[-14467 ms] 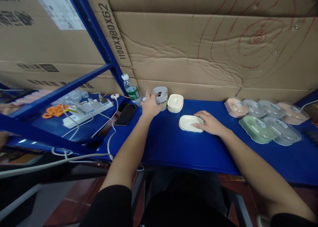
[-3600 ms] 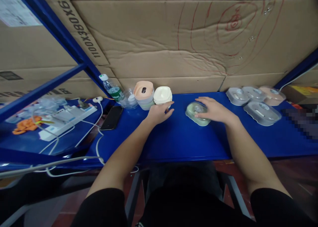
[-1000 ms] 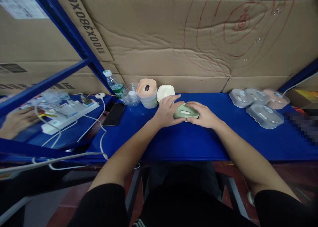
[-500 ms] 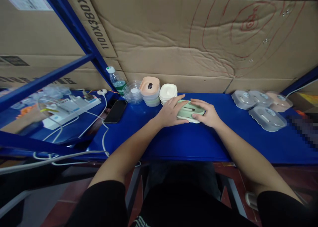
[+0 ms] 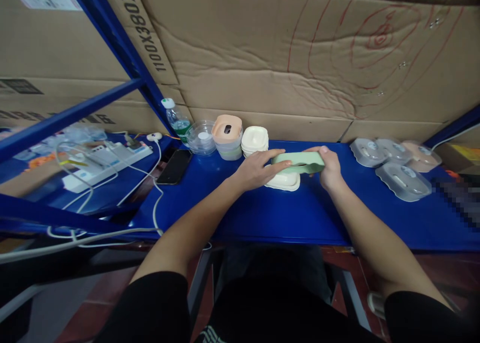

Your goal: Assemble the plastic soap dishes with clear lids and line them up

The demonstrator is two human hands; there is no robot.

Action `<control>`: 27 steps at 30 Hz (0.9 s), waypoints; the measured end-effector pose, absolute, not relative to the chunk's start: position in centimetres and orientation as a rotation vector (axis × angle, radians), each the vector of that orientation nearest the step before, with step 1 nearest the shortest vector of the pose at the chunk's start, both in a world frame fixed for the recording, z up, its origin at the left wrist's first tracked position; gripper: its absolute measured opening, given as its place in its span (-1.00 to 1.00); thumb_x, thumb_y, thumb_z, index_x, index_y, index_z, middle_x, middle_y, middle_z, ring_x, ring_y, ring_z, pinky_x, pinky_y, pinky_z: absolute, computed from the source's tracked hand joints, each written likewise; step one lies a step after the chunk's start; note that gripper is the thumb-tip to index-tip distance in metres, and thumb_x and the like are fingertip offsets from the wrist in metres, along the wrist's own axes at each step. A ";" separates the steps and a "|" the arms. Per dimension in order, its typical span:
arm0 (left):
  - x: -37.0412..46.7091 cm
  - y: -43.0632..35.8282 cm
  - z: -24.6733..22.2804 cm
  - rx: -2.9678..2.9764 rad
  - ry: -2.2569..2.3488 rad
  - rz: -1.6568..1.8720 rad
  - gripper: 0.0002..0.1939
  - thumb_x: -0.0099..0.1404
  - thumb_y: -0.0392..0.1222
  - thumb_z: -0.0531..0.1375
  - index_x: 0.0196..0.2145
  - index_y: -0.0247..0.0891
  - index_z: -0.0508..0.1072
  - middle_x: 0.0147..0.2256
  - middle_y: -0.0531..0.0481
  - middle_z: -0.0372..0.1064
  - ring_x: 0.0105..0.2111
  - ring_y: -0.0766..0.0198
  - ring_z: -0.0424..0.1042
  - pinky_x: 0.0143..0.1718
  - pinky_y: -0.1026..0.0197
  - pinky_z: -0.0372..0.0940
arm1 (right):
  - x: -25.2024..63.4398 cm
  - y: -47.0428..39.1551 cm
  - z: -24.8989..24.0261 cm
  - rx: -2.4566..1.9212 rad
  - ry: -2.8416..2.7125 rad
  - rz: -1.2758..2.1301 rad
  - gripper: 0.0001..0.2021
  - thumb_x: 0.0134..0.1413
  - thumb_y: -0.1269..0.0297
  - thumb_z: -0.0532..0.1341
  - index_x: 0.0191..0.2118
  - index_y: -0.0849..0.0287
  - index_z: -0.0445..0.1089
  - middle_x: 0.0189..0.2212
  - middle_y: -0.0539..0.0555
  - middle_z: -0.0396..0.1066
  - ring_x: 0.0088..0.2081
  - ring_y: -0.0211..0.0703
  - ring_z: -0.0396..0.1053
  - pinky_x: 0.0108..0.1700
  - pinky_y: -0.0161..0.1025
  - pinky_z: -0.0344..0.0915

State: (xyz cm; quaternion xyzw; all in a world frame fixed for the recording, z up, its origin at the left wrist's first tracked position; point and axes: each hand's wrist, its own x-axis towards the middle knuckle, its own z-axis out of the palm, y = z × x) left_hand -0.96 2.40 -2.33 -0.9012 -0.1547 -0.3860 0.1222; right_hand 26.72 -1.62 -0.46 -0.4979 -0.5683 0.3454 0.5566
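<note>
A pale green plastic cover with a slot is tilted above a cream shallow tray that lies on the blue table. My right hand grips the cover's right end, thumb on top. At its left end are the fingers of my left hand, closed against the cover. Just behind my left hand stands a stack of cream trays. To the left of that stack, a peach slotted cover tops a pile of clear and green pieces.
Clear round bowls, a water bottle and a black phone stand or lie further left. Beyond them are a power strip and loose cables. Several lidded translucent boxes sit at the right. Cardboard closes off the back.
The green cover has come up off the cream tray, moved right and tilted. My right hand has turned and shifted right with it. The tray beneath now shows.
</note>
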 end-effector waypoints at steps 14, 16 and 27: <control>-2.9 3.7 -0.8 -2.476 -0.648 -1.235 -0.59 0.41 0.33 0.27 -0.10 -0.03 0.54 0.20 -0.10 0.52 0.10 0.02 0.54 0.22 -0.16 0.32 | 27.0 -0.8 -0.2 -1.218 -1.313 0.679 -0.24 0.22 -0.57 -0.01 -0.15 0.08 0.50 -0.37 0.11 0.58 -0.63 -0.20 0.37 -0.61 -0.18 0.31; -4.8 4.8 -0.4 -2.334 -0.943 -1.362 -0.52 0.36 0.40 0.26 -0.14 -0.06 0.53 0.17 -0.12 0.53 0.11 -0.05 0.53 0.22 -0.22 0.30 | 26.8 -1.2 -0.3 -1.275 -1.519 0.518 -0.39 0.22 -0.44 0.19 -0.12 0.06 0.52 -0.26 0.12 0.62 -0.46 -0.11 0.51 -0.39 -0.11 0.48; -11.0 7.8 -0.9 -1.891 -1.646 -1.720 -0.47 0.43 0.09 0.22 0.21 -0.25 0.42 0.23 -0.29 0.46 0.27 -0.05 0.42 0.35 -0.14 0.20 | 26.1 -1.7 -1.5 -1.471 -2.470 0.277 -0.52 0.35 -0.09 0.24 0.16 0.14 0.54 0.08 0.27 0.58 0.10 0.26 0.51 0.18 0.17 0.41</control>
